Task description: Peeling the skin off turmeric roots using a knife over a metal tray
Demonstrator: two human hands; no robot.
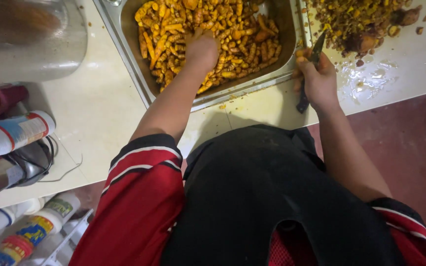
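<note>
Landmark: steel sink [124, 44] set in a pale counter [94, 108]. Well left of sink, a white cylinder bottle with red-banded label [13, 133] lies on its side; below it, white bottles with yellow-green-blue labels [30, 229] in a rack. Sink holds a heap of orange-yellow turmeric roots [237, 34], short, knobbly, finger-shaped. Left hand [201, 48] is down in the heap, fingers buried, grip cannot be told. Right hand [316, 79], just right of sink, closed round a dark-handled knife [311, 64]. Peel scraps pile [356, 22] right of sink.
</note>
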